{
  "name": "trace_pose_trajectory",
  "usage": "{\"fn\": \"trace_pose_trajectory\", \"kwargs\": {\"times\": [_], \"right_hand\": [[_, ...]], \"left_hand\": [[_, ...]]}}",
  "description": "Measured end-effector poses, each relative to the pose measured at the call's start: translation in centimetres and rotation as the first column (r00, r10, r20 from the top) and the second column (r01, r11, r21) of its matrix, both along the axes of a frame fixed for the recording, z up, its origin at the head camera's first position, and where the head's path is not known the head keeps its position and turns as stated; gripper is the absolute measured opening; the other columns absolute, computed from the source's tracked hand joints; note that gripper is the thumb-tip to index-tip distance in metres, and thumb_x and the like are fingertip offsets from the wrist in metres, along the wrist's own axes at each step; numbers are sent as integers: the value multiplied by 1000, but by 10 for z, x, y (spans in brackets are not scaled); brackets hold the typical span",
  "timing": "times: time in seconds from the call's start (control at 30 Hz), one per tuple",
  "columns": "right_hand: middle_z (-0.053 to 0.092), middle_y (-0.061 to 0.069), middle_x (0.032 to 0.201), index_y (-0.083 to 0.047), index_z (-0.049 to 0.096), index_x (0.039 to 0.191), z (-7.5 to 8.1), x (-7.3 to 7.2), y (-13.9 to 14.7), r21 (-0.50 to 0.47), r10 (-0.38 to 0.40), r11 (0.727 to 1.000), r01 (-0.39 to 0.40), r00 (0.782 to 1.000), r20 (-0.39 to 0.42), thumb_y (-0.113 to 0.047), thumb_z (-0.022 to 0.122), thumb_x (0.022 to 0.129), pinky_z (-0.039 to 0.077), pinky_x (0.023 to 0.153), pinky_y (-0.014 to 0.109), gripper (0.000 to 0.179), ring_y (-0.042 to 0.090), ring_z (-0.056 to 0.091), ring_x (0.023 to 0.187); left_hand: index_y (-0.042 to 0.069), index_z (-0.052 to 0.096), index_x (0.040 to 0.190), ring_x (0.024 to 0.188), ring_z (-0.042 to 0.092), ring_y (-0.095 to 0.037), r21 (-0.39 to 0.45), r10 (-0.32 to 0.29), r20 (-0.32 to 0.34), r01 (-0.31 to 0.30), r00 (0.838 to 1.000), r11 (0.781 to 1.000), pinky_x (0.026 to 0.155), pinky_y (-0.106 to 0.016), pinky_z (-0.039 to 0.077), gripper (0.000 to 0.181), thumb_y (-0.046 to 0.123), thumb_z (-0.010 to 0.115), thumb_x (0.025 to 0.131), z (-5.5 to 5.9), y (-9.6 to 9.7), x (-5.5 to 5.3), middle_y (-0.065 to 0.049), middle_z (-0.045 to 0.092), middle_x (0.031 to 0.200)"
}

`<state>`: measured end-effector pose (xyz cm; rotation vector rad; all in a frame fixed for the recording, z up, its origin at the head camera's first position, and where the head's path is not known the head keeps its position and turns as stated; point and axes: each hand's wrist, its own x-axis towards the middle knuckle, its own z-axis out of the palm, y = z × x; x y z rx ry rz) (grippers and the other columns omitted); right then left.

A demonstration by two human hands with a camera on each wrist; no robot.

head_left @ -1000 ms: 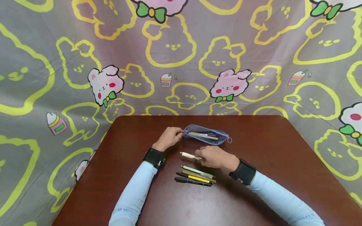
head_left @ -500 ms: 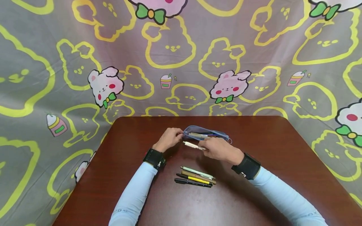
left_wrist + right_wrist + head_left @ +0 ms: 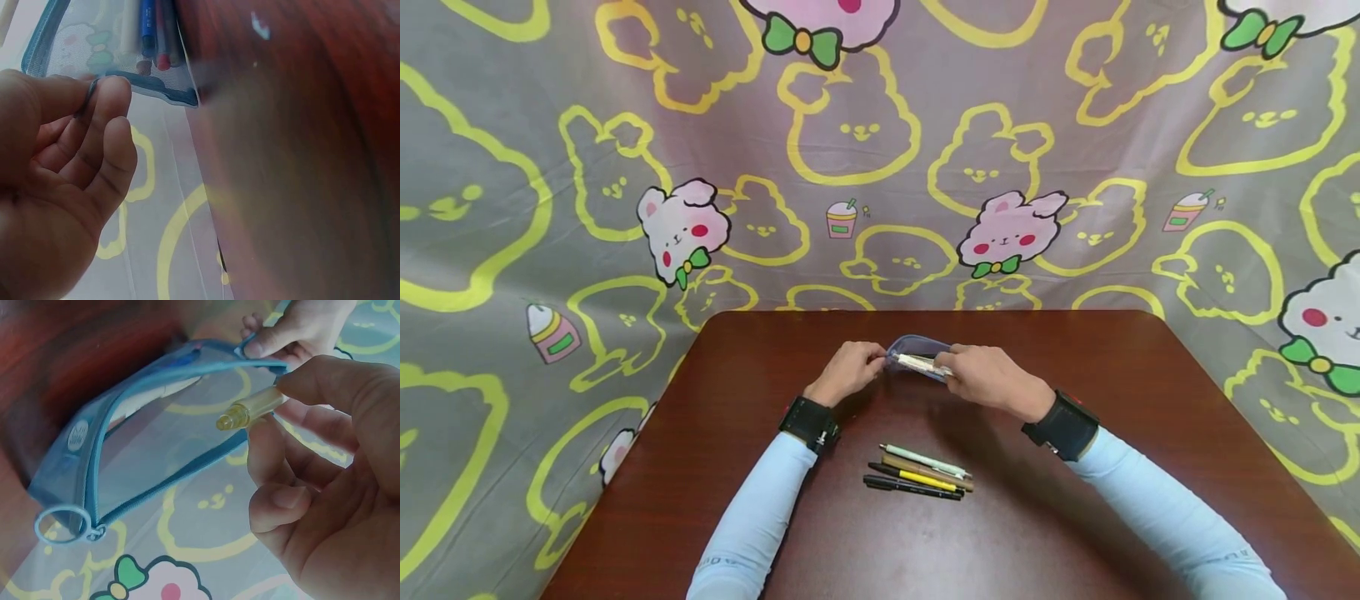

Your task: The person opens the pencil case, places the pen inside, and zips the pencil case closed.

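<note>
A see-through blue mesh pencil case [image 3: 917, 343] lies unzipped near the back of the table, with several pens inside, among them a blue pen [image 3: 147, 28]. My left hand [image 3: 847, 369] pinches the case's left end between thumb and fingertip. At the case's opening, my right hand [image 3: 992, 379] holds a cream-white pen [image 3: 916, 363] between thumb and fingers. In the right wrist view the pale yellowish end of this pen [image 3: 253, 407] sticks out from the fingertips, over the zip edge. The right hand hides the case's right half in the head view.
Nearer the front lie several pens side by side: a pale green pen [image 3: 925, 459], a brown pen [image 3: 927, 471], a black-and-yellow pen [image 3: 925, 477] and a black pen [image 3: 910, 486]. The brown table [image 3: 1120, 400] ends at a patterned cloth [image 3: 880, 167] behind it.
My right hand has carried the white pen up from the table, away from the row of pens, to the pencil case's opening. The left hand has stayed at the case's left end.
</note>
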<state>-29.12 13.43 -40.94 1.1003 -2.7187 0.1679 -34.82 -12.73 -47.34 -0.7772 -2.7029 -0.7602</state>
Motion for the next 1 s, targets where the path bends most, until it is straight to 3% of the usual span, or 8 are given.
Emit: {"fn": "trace_pose_trajectory", "kwargs": {"times": [0.27, 0.53, 0.83, 1.0], "right_hand": [[49, -1, 72, -13, 68, 105, -2, -11, 7, 10, -38, 999, 39, 998, -59, -4, 63, 86, 27, 45, 24, 21, 12, 37, 56], [49, 4, 74, -8, 65, 105, -6, -20, 10, -46, -35, 999, 28, 986, -163, -7, 68, 87, 28, 48, 24, 18, 15, 39, 59], [54, 5, 79, -10, 66, 110, -4, -18, 10, -62, -69, 996, 60, 986, -153, -9, 69, 87, 31, 48, 24, 23, 14, 42, 61], [52, 4, 76, -9, 66, 108, -1, -14, 7, -80, -44, 996, 31, 985, -168, -10, 69, 87, 31, 48, 24, 21, 14, 42, 59]], "left_hand": [[7, 75, 101, 68, 57, -8, 24, -18, 5, 18, 1000, 1000, 59, -22, 42, 14, 14, 64, 94, -2, 1, 0, 0, 71, 81], [8, 75, 100, 69, 58, -8, 12, -32, -25, 32, 999, 999, 63, -23, 45, 14, 14, 64, 94, -2, 1, 0, 1, 70, 79], [9, 75, 102, 68, 57, -6, 18, -14, 8, 14, 1000, 1000, 59, -20, 43, 16, 17, 63, 95, -6, -4, -1, 2, 70, 80], [8, 75, 101, 66, 56, -8, 29, -4, 7, 3, 1000, 1000, 59, -21, 43, 16, 17, 63, 94, -4, -5, -1, 2, 69, 78]]}}
